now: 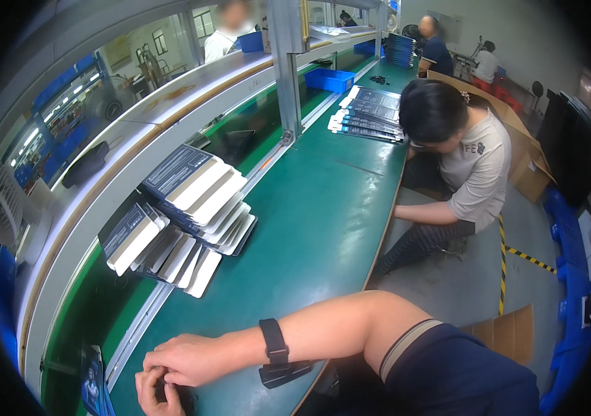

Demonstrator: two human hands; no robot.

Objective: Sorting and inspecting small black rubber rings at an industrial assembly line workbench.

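Both hands, left hand (153, 392) and right hand (184, 358), pinch closed around a small dark part (162, 392) between fingertips.

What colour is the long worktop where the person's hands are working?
Green: the worktop has a dark green mat surface, seen clearly in the head view, where both hands rest near its lower edge.

The person is wearing a dark navy short sleeve (448, 360) edged with a grey-and-dark striped cuff band (406, 341), showing at five o'clock. A black strap (274, 341) is circling the bare right forearm, with a flat black device (285, 373) hanging beneath it.
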